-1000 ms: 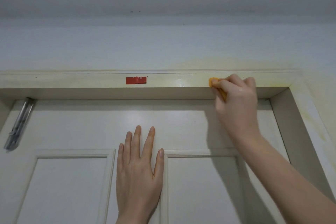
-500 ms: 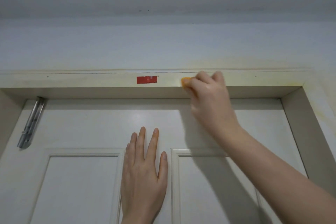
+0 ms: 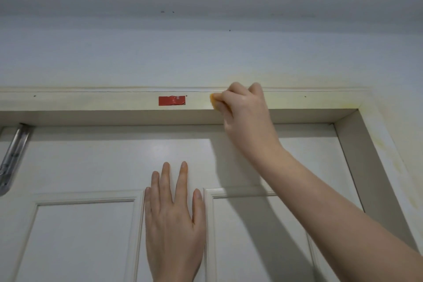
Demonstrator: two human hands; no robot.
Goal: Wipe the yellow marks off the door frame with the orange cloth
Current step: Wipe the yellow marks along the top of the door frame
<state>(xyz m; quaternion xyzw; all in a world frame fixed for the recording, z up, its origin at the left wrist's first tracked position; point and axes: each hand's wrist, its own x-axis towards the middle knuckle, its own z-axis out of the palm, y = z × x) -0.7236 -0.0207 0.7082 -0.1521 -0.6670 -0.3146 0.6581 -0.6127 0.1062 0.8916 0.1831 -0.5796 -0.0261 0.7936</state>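
Note:
The cream door frame point(image 3: 91, 101) runs across the top of the white door point(image 3: 114, 158) and down its right side. Faint yellow marks point(image 3: 288, 101) stain the top piece to the right of my right hand, and more tint the right upright and the wall above. My right hand point(image 3: 245, 110) is raised and shut on the orange cloth point(image 3: 214, 101), pressing it on the frame's top piece; only a small corner of cloth shows at my fingertips. My left hand point(image 3: 175, 220) lies flat on the door, fingers spread, holding nothing.
A strip of red tape point(image 3: 172, 100) is stuck on the top piece just left of the cloth. A metal door-closer arm point(image 3: 13, 158) hangs at the upper left of the door. Grey wall and ceiling lie above.
My right hand has slid the cloth leftward along the top piece, from near the right corner to just right of the red tape. My left hand stays flat on the door.

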